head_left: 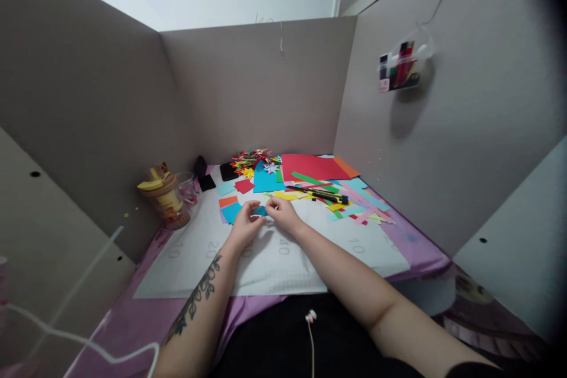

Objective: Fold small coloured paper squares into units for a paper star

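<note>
A small piece of blue paper (260, 211) is held between my two hands, above the white mat. My left hand (248, 225) has its fingers curled at the paper's left side, with thumb and fingertips close to it. On the other side, my right hand (283, 216) pinches the paper's right end. The fingers hide part of the piece, so its exact folds cannot be made out. Just left of my left hand lie orange, blue and lilac paper squares (229, 210). Behind the hands are a red square (244, 186) and a larger blue sheet (268, 182).
A yellow and black utility knife (330, 196) lies among coloured strips (365, 204) at right. Red sheets (312, 167) and folded paper stars (250, 159) sit at the back. A yellow-brown cup (166, 198) stands left. Grey panels (266, 88) enclose the table.
</note>
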The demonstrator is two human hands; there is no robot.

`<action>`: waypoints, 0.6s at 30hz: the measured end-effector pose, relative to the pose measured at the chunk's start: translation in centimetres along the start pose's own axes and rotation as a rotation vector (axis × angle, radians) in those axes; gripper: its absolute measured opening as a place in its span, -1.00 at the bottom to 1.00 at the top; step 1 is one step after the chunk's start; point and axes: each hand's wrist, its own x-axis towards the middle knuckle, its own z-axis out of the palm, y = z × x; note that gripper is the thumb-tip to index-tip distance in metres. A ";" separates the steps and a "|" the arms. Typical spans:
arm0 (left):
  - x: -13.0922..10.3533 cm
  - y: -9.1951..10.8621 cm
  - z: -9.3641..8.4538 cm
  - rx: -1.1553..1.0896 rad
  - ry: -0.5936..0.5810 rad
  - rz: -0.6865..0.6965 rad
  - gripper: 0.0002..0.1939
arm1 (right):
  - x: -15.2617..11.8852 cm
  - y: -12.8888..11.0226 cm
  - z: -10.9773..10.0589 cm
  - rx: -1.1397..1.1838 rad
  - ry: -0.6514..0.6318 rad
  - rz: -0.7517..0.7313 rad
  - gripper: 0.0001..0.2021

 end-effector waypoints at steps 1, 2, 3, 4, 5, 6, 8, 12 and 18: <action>0.0 0.3 -0.1 0.028 0.022 0.001 -0.70 | -0.1 0.0 0.0 -0.009 -0.015 -0.005 -0.92; -0.1 0.5 -0.2 0.065 0.042 0.002 -0.78 | -0.2 0.0 0.1 -0.017 -0.032 -0.013 -0.92; -0.1 0.7 -0.2 0.105 0.054 0.004 -0.85 | -0.3 0.0 0.2 -0.022 -0.048 -0.022 -0.91; -0.1 0.9 -0.3 0.143 0.059 0.007 -0.88 | -0.3 -0.1 0.3 -0.023 -0.061 -0.032 -0.91; -0.1 1.0 -0.4 0.173 0.058 0.011 -0.88 | -0.4 -0.1 0.4 -0.022 -0.072 -0.040 -0.91; -0.1 1.1 -0.4 0.194 0.059 0.018 -0.87 | -0.5 -0.1 0.4 -0.016 -0.076 -0.045 -0.91; -0.1 1.1 -0.5 0.208 0.070 0.029 -0.86 | -0.5 -0.2 0.5 0.008 -0.065 -0.041 -0.91; 0.0 0.8 -0.7 0.186 0.082 0.020 -0.83 | -0.1 -0.3 0.1 0.082 0.018 0.004 -0.88; 0.0 0.5 -0.6 0.209 0.081 0.036 -0.83 | -0.4 -0.3 0.3 0.024 -0.037 -0.036 -0.89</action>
